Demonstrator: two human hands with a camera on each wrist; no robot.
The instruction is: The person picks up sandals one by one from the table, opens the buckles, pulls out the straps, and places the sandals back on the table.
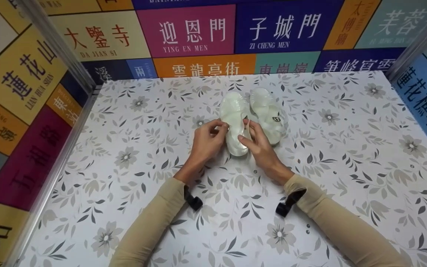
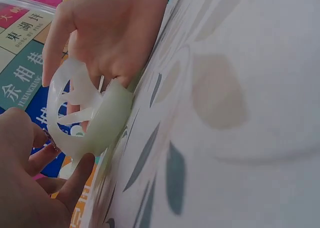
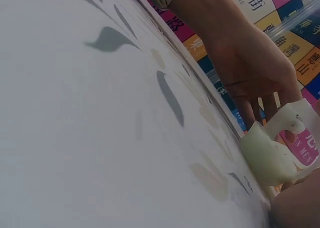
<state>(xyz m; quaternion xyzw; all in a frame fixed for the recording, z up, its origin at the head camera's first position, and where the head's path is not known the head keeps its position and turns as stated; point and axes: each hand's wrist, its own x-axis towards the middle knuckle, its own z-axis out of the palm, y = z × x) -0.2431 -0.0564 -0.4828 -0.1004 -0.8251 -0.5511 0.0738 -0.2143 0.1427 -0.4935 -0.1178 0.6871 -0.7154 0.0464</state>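
Observation:
A pale green, translucent jelly sandal (image 1: 234,105) lies on the table with its heel end towards me. At its left edge, my left hand (image 1: 207,141) pinches the side with thumb and fingertips. A small shiny fitting (image 2: 49,137) shows between those fingers in the left wrist view. My right hand (image 1: 263,148) grips the opposite side, thumb over the heel part and fingers at a thin strap. The raised heel (image 3: 267,158) and its cut-out straps appear between both hands in the right wrist view. A matching sandal (image 1: 261,97) lies just to the right, partly behind my right hand.
A white cloth with grey flowers and leaves covers the table (image 1: 124,207). Upright panels (image 1: 187,31) with coloured blocks of lettering stand along the back and both sides. Black bands with small dark blocks (image 1: 195,203) hang at both wrists.

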